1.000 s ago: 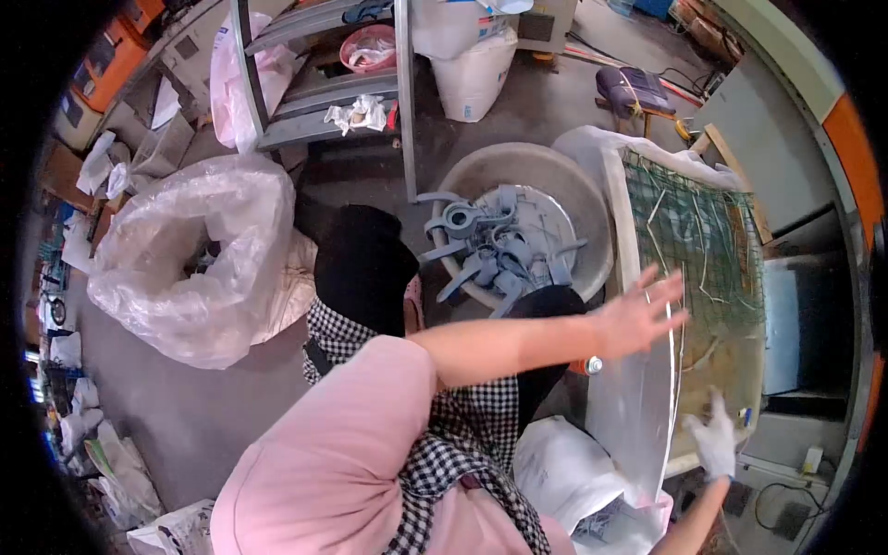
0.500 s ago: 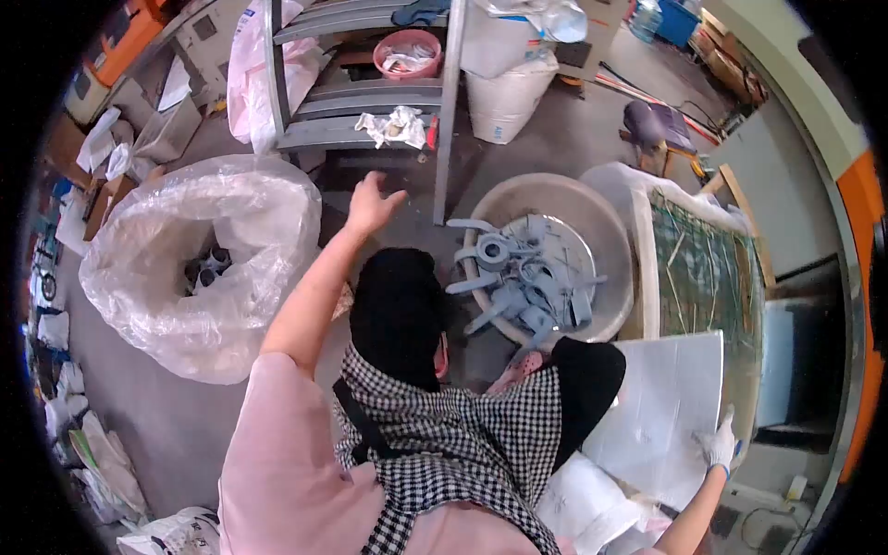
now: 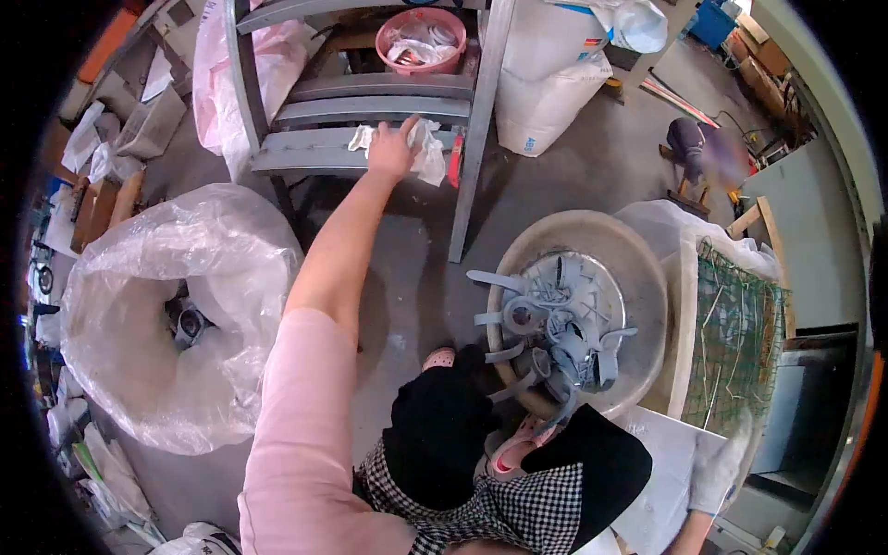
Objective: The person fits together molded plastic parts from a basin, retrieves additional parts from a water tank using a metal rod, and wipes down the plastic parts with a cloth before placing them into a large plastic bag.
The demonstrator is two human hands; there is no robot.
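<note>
The bare left hand (image 3: 390, 157) was at the crumpled white cloth (image 3: 427, 155) on the flat grey metal step (image 3: 305, 153) of a ladder-like stand, touching it from above. Its visible fingers were parted, with pieces of the cloth on both sides of them; whether any fold was pinched beneath, I could not tell. A narrow red object (image 3: 455, 159) stood just beside the cloth, and a round pink plastic bowl (image 3: 421, 69) sat higher up.

The right hand (image 3: 714, 472), in a white knitted glove, was at the right edge of a flat white panel (image 3: 652, 486). Its fingers pointed forward but were blurred, so I could not tell how far they stood apart or whether they gripped the panel.

Between the arms, a round grey plastic basin (image 3: 649, 314) held curved grey plastic parts (image 3: 575, 356), some jutting over its rim. Neither hand touched them.
</note>
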